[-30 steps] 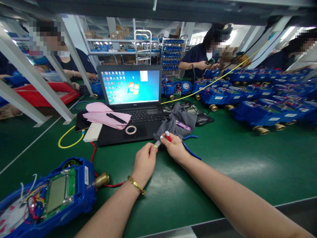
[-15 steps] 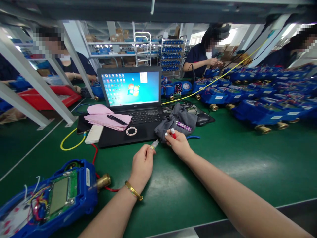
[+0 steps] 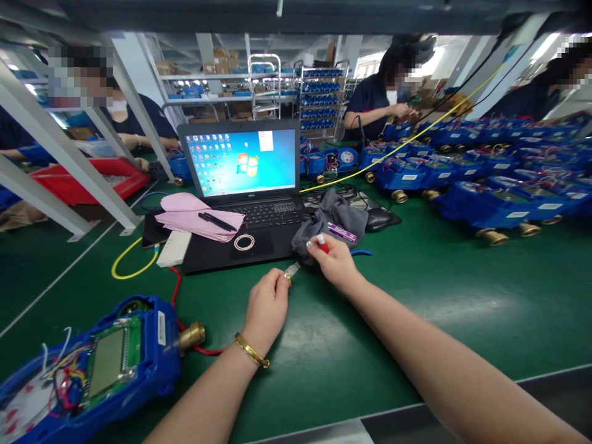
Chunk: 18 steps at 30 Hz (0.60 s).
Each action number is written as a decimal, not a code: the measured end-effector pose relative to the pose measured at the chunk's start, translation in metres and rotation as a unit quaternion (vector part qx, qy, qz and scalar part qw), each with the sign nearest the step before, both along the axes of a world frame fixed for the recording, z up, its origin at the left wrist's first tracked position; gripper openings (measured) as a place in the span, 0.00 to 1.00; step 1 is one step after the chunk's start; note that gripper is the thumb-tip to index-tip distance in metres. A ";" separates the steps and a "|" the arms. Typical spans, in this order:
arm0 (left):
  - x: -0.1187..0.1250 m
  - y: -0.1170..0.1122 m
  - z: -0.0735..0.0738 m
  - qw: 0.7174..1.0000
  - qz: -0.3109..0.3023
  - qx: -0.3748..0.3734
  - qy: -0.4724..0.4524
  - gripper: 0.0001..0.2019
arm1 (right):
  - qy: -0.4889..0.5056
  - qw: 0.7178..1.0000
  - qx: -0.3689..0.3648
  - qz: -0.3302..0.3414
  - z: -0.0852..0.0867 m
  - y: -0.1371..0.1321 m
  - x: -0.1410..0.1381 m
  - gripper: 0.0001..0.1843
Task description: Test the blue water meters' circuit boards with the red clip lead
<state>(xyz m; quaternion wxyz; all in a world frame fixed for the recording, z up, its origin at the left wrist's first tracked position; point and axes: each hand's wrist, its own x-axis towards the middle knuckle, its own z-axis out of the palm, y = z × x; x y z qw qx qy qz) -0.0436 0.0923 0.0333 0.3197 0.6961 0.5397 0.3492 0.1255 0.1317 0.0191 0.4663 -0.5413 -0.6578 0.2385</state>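
My left hand [image 3: 266,305] is closed, pinching a small clear connector with metal pins [image 3: 291,269] at its fingertips. My right hand [image 3: 333,262] is closed around a small red-and-white object [image 3: 322,243], a few centimetres right of the connector. Both hands hover over the green table [image 3: 439,290] just in front of the open laptop [image 3: 245,185]. A grey cloth [image 3: 330,222] with a purple stick [image 3: 342,232] on it lies right behind my right hand. An opened blue meter [image 3: 92,370] with wires lies at the lower left.
Pink papers with a black pen [image 3: 198,219], a tape ring [image 3: 244,242] and a white box [image 3: 167,248] sit on or by the laptop. Rows of blue meters [image 3: 499,185] fill the right. A red tray [image 3: 87,176], metal frame legs and three co-workers are beyond.
My hands drew apart: the connector in my left hand separated from the red-and-white object in my right. The right hand rose slightly toward the cloth.
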 end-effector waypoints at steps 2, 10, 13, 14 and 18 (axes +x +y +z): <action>-0.001 -0.001 0.001 1.000 0.007 0.013 -0.015 0.12 | -0.016 1.000 0.005 -0.014 -0.001 0.000 0.003 0.04; -0.007 -0.004 0.009 0.989 0.030 0.133 -0.060 0.08 | 0.030 0.995 -0.012 0.092 0.009 -0.019 -0.017 0.25; -0.011 -0.012 0.017 0.981 0.023 0.184 -0.051 0.07 | 0.093 0.982 -0.077 0.145 0.016 -0.025 -0.019 0.16; -0.013 -0.016 0.020 0.979 0.018 0.198 -0.045 0.07 | 0.113 0.971 -0.113 0.178 0.018 -0.027 -0.020 0.22; -0.018 -0.041 0.024 0.973 0.003 0.232 -0.004 0.08 | 0.185 0.902 -0.245 0.304 0.024 -0.042 -0.028 0.33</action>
